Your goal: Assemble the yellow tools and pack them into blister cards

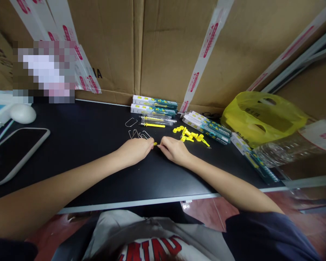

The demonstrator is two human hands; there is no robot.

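Observation:
My left hand is closed over the middle of the black table, pinching a small yellow piece whose tip shows beyond the fingers. Facing it, my right hand is closed too, its fingertips pinched on something thin and too small to make out, close beside the yellow piece. Bent metal wire hooks lie behind my left hand. Several yellow plastic parts are scattered behind my right hand. Clear tubes with yellow rods lie between these groups, farther back.
Printed narrow boxes lie at the back, with more boxes toward the right. A yellow plastic bag and a clear plastic bottle are at the right. A phone-like device lies left. Cardboard stands behind the table.

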